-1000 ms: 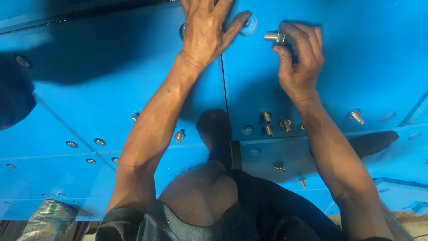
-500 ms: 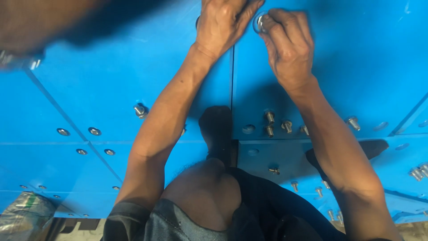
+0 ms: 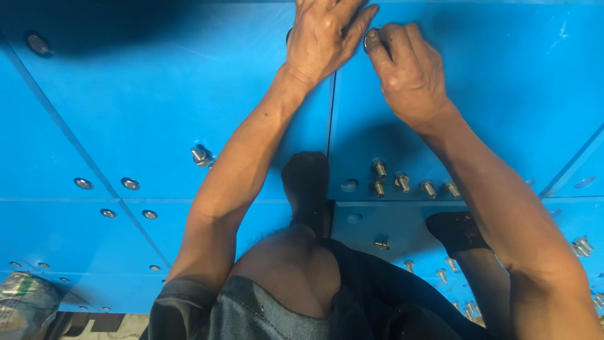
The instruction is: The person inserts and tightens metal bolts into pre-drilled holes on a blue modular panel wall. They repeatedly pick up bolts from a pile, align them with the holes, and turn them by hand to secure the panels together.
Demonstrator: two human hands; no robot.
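Observation:
I crouch on blue panels [image 3: 157,94] joined along a seam [image 3: 331,119]. My left hand [image 3: 324,38] lies flat on the left panel at the top edge of view, fingers reaching across the seam, with nothing in it. My right hand [image 3: 409,75] is right beside it on the right panel, its fingers curled over a small metal bolt [image 3: 370,39] at the panel surface. The fingertips of both hands nearly touch. Most of the bolt is hidden by the fingers.
Several loose metal bolts [image 3: 402,182] stand on the right panel near my dark-socked feet [image 3: 306,182], more lie lower right [image 3: 582,245], and one stands alone on the left panel [image 3: 200,154]. Fitted fasteners [image 3: 130,183] dot the left panels. A plastic bag [image 3: 22,296] lies bottom left.
My right hand has carried the bolt left and down to the panel, next to my left hand. The view has shifted closer to the hands.

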